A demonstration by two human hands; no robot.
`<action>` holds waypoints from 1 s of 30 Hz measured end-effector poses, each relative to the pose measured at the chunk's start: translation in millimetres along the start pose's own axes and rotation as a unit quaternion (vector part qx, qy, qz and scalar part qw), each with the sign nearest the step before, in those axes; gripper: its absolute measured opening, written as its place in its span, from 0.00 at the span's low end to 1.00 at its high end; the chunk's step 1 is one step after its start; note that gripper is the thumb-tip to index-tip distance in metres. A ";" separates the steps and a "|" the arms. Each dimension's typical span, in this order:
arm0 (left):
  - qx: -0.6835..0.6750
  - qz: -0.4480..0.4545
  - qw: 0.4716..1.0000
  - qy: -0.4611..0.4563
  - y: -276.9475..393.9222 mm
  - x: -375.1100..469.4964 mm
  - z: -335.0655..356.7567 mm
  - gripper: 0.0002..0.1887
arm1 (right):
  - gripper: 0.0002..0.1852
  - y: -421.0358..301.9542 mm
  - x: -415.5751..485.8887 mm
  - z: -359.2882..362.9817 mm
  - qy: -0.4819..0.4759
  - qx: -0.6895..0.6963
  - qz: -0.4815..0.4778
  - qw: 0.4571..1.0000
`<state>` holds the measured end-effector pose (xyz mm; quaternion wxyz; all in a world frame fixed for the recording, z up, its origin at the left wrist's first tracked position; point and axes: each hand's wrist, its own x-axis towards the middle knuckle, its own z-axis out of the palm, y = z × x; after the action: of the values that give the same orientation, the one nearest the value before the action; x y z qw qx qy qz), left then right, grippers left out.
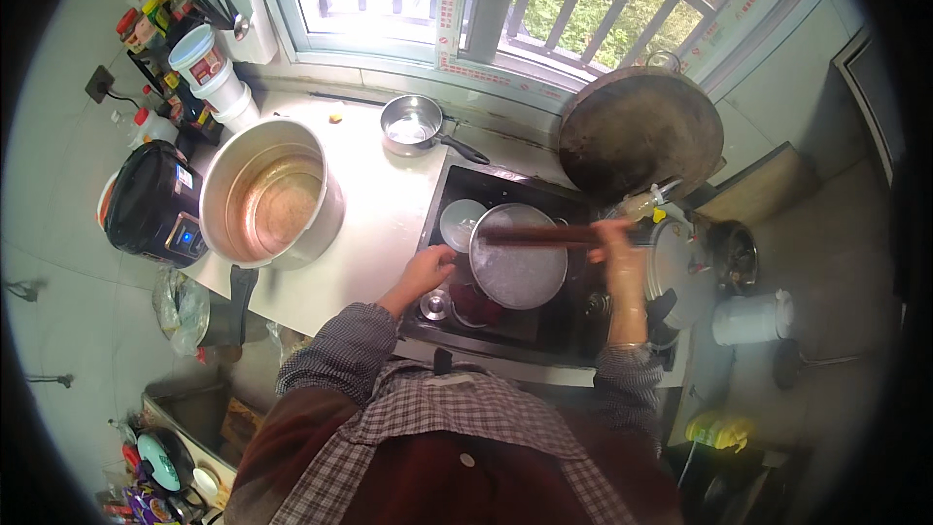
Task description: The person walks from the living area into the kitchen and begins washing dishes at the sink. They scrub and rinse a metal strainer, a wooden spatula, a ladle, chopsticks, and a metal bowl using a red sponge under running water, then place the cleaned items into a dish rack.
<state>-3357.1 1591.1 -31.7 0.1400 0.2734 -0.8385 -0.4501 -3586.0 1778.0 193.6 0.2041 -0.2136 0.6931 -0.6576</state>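
Observation:
A round metal pot (pixel 519 270) with pale, cloudy contents sits on the black stove top (pixel 466 182). My right hand (pixel 619 255), blurred, grips long brown chopsticks (pixel 539 235) that reach over the pot from its right side. To the left of the pot, my left hand (pixel 430 268) is held low beside a pale round bowl (pixel 461 224); its fingers are slightly curled, and whether they touch anything is unclear. A small metal lid or dish (pixel 435 305) and a dark red item (pixel 474 304) lie below the bowl, near the stove's front.
Left on the counter stand a large deep pot (pixel 332 197) and a black rice cooker (pixel 149 204). A small saucepan (pixel 412 146) is behind the stove's left corner. A big wok (pixel 641 131) leans at the window; a lidded pot (pixel 678 273) stands at right.

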 end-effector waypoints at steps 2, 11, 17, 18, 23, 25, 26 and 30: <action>-0.016 0.000 1.000 -0.020 -8.7 -9.0 -12.1 0.13 | 0.10 33.8 -13.1 26.8 -0.073 -0.288 -0.121 0.947; -0.048 0.078 0.996 -0.018 -46.4 -27.0 -37.4 0.10 | 0.06 39.3 -13.2 29.7 0.042 0.063 0.057 0.996; -0.081 0.078 0.994 -0.015 -62.4 -31.6 -40.9 0.10 | 0.08 7.1 -8.6 100.7 -0.008 -0.275 -0.021 0.961; -0.091 0.079 0.993 -0.008 -62.7 -31.6 -41.1 0.10 | 0.08 -22.8 1.7 116.2 -0.031 -0.170 0.012 0.985; -0.133 0.063 0.989 0.011 -64.8 -34.8 -42.6 0.11 | 0.07 -159.0 30.1 254.0 -0.132 -0.030 -0.251 0.958; -0.141 0.063 0.988 0.026 -65.9 -37.9 -43.1 0.11 | 0.06 -195.4 36.2 325.3 -0.133 0.004 -0.286 0.949; -0.164 0.065 0.984 0.017 -66.9 -39.8 -43.0 0.11 | 0.05 -212.2 40.4 361.8 -0.165 -0.013 -0.361 0.918; -0.142 0.103 0.984 0.025 -70.9 -42.6 -41.6 0.11 | 0.07 -240.9 47.4 501.9 -0.249 -0.027 -0.518 0.818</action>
<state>-3279.0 1556.2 -67.0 0.2434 0.1741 -0.7862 -0.5407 -3335.5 1327.0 408.0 -0.0068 -0.7029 0.4234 -0.5715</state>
